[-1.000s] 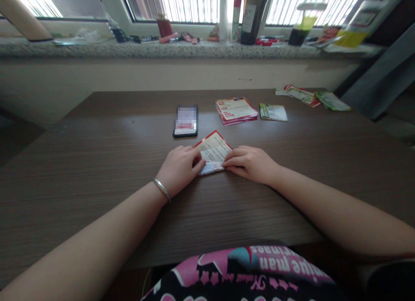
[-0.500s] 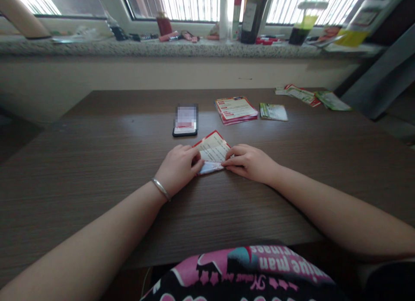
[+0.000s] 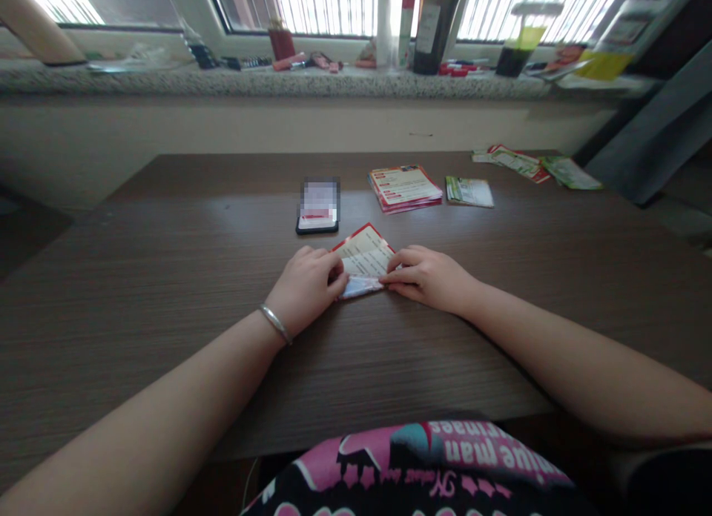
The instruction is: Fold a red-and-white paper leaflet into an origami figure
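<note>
A printed sheet of paper with a red border lies on the table, turned corner-up, its near edge folded over into a pale bluish strip. My left hand, with a silver bangle at the wrist, pinches the fold's left end between thumb and fingers. At the right end, my right hand grips the same paper, fingers pressed together on its edge. Both palms rest close to the tabletop. The paper's left and right corners are partly hidden under my fingers.
Beyond the paper lie a phone, a stack of red-edged printed sheets and a smaller green-and-white stack. Folded paper pieces sit at the table's far right. Bottles and small items line the stone windowsill.
</note>
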The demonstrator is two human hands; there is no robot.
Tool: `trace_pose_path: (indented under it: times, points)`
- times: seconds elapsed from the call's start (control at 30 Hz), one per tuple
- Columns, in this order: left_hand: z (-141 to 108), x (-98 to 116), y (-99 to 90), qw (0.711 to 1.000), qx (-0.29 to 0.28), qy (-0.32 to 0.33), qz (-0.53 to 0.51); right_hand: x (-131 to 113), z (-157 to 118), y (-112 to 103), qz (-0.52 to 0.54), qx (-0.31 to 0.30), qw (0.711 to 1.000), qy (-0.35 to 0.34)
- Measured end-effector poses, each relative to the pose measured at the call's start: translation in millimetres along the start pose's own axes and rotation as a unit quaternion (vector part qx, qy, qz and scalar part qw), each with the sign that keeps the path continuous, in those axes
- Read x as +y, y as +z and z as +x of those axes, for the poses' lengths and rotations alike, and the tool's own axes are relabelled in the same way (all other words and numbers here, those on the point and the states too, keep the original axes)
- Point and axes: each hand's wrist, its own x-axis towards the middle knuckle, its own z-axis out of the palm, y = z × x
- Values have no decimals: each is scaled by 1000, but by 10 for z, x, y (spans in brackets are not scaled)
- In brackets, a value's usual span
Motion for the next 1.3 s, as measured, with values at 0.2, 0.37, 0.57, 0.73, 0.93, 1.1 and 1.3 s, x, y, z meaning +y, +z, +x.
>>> trace_pose_path:
  times: [0.2, 0.37, 0.57, 0.73, 0.93, 1.1, 1.3]
  points:
    - [-7, -38, 31, 1000, 1, -15, -11, 10, 4, -19, -37, -8, 999, 5]
    - [-10, -75, 85, 998, 22, -25, -52, 37, -1, -17, -64, -2, 998, 9]
    - [-23, -94, 99, 997, 23, 50, -58, 50, -6, -29, -81, -3, 997, 21]
    - [-68, 31, 34, 996, 27, 82, -18, 53, -10, -26, -78, 1, 997, 27]
    - [-95, 141, 46, 987, 18, 154, 31, 59, 3, -14, -77, 2, 997, 26]
    - [-100, 142, 72, 983, 11, 172, 59, 66, -6, -30, -68, 5, 996, 50]
    - [-117, 145, 74, 984, 4, 165, 63, 116, -52, -109, -50, -13, 995, 86]
